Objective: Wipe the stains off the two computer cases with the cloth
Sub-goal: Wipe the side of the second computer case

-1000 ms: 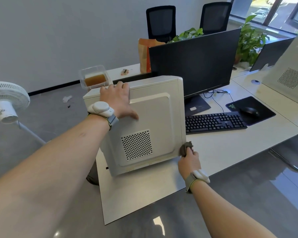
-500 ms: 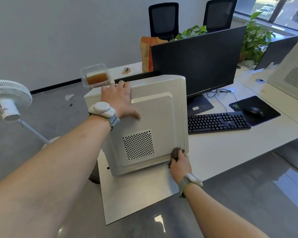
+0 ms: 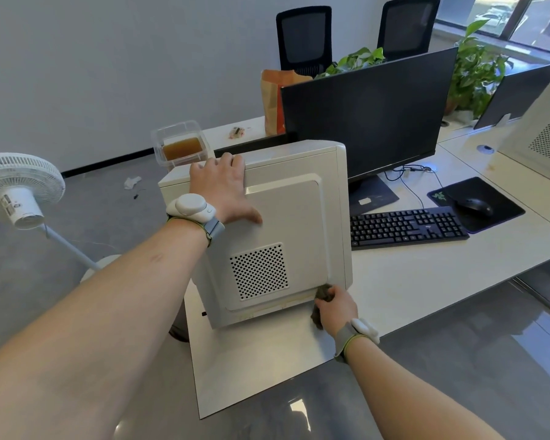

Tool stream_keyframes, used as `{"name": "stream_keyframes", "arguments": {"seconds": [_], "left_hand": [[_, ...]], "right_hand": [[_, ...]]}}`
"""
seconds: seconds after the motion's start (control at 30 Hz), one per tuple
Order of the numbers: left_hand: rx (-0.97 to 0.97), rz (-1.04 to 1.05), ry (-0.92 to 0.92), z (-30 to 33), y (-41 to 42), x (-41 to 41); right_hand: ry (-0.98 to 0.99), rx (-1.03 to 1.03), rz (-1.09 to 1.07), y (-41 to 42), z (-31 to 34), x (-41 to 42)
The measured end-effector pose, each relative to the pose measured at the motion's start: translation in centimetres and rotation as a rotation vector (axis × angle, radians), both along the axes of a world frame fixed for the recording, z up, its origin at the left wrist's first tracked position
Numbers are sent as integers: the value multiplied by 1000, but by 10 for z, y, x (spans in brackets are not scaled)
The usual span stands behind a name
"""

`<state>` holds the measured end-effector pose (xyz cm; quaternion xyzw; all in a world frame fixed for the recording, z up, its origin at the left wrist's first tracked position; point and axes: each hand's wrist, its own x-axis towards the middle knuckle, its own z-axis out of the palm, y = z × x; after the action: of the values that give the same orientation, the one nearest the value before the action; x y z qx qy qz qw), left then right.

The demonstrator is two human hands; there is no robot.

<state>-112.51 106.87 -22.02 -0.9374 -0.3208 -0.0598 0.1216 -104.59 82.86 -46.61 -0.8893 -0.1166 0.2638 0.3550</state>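
Dark cloth [image 3: 324, 293] in right hand [image 3: 337, 308] at computer case's [image 3: 286, 217] lower right edge.

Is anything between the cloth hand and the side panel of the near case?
Nothing visible. The right hand already presses the dark cloth against the near computer case at its lower right corner. The left hand rests on the top edge, away from there.

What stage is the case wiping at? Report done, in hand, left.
Done: cannot be confirmed; no cleaned area stands out. In hand: the left hand steadies the near computer case while the right hand presses the cloth on its lower corner. Left: the second computer case, at far right, untouched.
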Motion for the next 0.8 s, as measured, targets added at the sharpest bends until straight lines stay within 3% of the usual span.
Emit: {"name": "stream_keyframes", "arguments": {"seconds": [0.07,0.2,0.47,0.63,0.7,0.8], "left_hand": [[-3,-6,0,-2,-1,-1],[-8,3,2,-1,-1,-1],[-31,17,15,2,-4,3],[-44,29,13,4,-1,2],[-40,30,10,4,-2,0],[-32,19,16,2,-2,-2]], "right_hand": [[24,18,16,-10,-1,-3],[-83,224,-234,-7,11,-5],[-124,-27,85,-3,18,-1],[-121,54,-123,-9,31,5],[-46,26,-60,0,30,-11],[84,-30,221,2,24,-42]]}}
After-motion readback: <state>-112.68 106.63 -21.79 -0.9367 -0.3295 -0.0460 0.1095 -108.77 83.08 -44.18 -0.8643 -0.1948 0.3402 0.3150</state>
